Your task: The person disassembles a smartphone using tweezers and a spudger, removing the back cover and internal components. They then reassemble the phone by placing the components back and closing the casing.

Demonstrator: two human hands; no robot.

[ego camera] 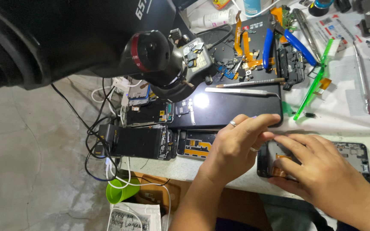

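Presently, both hands are working on an opened phone body [347, 158] lying at the near edge of the workbench [343, 115]. The left hand [232, 149], fingers extended and gripping nothing, is pressing its fingertips onto the phone's left end, apparently steadying it. The right hand [326, 175], fingers flat and likewise empty, is resting over the orange flex cable [279, 172]. Tweezers [240, 91] are lying apart, on the black mat [232, 107].

Taking the work mat [236, 105] as landmark: opened phone [352, 156] lies in front-right under both hands, tweezers [240, 90] and pliers [287, 40] on the mat, brush [313, 81] right, phone frames [148, 141] left, microscope [150, 55] above-left.
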